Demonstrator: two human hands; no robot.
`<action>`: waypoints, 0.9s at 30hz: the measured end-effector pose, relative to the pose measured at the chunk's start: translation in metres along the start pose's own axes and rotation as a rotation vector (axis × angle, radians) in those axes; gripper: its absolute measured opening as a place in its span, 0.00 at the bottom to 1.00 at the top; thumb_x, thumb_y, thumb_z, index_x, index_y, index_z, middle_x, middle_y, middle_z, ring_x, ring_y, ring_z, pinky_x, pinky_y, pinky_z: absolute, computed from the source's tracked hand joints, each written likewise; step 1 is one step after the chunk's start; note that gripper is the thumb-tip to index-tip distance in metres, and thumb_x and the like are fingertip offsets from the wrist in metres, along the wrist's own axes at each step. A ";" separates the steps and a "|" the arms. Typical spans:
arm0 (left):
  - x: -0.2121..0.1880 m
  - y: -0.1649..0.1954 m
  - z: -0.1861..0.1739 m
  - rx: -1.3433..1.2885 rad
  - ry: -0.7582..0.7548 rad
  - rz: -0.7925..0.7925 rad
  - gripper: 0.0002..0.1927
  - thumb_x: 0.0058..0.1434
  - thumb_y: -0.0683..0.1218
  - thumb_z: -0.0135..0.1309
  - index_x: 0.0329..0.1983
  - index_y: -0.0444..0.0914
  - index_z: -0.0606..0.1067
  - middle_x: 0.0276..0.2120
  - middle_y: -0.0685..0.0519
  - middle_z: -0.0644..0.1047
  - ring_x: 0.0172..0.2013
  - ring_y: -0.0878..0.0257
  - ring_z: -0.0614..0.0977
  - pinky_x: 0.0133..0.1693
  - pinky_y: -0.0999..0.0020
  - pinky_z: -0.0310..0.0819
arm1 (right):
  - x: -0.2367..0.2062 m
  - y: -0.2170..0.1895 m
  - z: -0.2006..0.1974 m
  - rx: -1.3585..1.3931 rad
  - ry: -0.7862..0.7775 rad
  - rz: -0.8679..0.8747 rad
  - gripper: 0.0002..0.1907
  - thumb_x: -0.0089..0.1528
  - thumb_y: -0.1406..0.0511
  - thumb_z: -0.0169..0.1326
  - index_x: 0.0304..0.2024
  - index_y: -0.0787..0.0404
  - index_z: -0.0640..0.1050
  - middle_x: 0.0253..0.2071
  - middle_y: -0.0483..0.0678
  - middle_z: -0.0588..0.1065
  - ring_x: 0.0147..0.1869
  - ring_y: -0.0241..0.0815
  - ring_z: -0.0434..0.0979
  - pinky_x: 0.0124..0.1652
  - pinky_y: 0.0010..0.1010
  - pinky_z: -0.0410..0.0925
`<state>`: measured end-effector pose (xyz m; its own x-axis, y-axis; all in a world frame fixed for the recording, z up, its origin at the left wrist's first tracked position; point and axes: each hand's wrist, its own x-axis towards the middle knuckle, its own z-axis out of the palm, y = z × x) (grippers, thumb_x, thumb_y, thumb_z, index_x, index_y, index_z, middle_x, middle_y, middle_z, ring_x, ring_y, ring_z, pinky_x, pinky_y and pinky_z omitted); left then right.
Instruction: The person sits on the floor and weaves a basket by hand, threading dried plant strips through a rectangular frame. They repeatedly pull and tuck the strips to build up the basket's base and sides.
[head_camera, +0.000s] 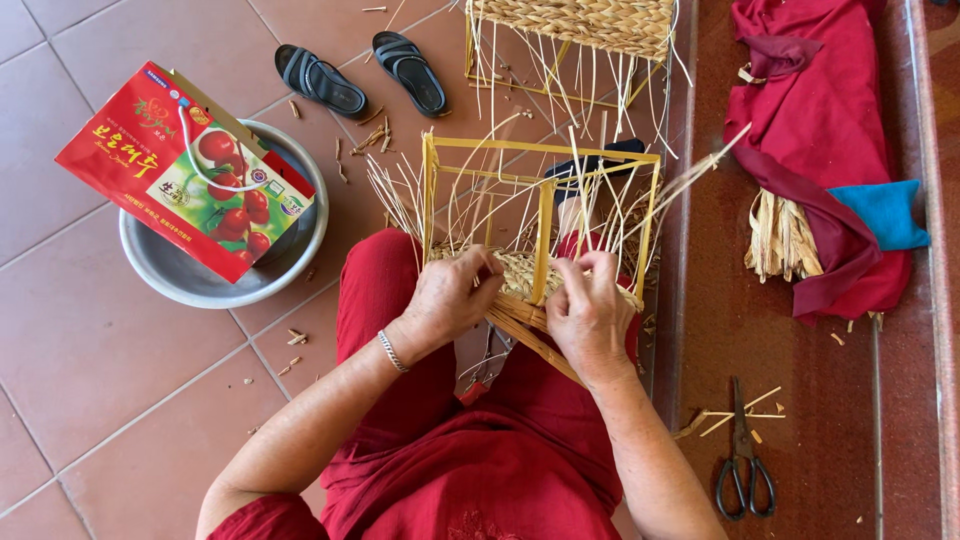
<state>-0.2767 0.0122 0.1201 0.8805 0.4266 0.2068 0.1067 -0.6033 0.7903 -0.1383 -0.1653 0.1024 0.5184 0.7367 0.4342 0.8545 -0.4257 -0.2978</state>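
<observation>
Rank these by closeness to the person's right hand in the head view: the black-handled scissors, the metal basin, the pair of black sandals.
From the right hand:
1. Black-handled scissors, on the red mat, lower right.
2. Pair of black sandals, on the tiles, upper left.
3. Round metal basin, far left, under a red paper bag.

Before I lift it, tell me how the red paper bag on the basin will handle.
The red paper bag looks flat, so probably light and floppy. It overhangs the metal basin, so a push may tip it off. Its cord handle should lift it.

Rough woven straw on yellow frame (540, 215); dull metal basin (180, 275); glossy paper bag (150, 165).
</observation>
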 end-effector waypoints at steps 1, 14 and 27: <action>-0.002 0.000 -0.004 -0.067 0.003 0.014 0.06 0.62 0.43 0.59 0.37 0.38 0.74 0.25 0.51 0.79 0.25 0.60 0.83 0.28 0.64 0.77 | 0.000 -0.001 0.000 0.021 0.004 -0.032 0.16 0.54 0.77 0.59 0.45 0.63 0.80 0.39 0.51 0.71 0.26 0.33 0.71 0.21 0.19 0.71; -0.006 0.005 -0.002 -0.077 0.074 0.047 0.07 0.61 0.44 0.62 0.35 0.38 0.75 0.28 0.52 0.80 0.30 0.59 0.84 0.33 0.64 0.78 | 0.045 0.002 0.020 0.234 -0.377 0.265 0.09 0.67 0.62 0.57 0.39 0.62 0.78 0.26 0.45 0.77 0.20 0.32 0.69 0.18 0.26 0.64; -0.008 0.001 -0.001 -0.096 0.084 0.142 0.07 0.62 0.43 0.61 0.36 0.39 0.73 0.30 0.53 0.79 0.32 0.58 0.84 0.33 0.63 0.78 | 0.091 0.022 0.050 1.112 -0.276 0.592 0.11 0.70 0.64 0.50 0.45 0.61 0.81 0.29 0.46 0.78 0.31 0.32 0.74 0.31 0.21 0.70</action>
<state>-0.2840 0.0092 0.1200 0.8417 0.3988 0.3640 -0.0638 -0.5960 0.8005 -0.0743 -0.0816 0.0932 0.6685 0.7272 -0.1559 -0.0589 -0.1572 -0.9858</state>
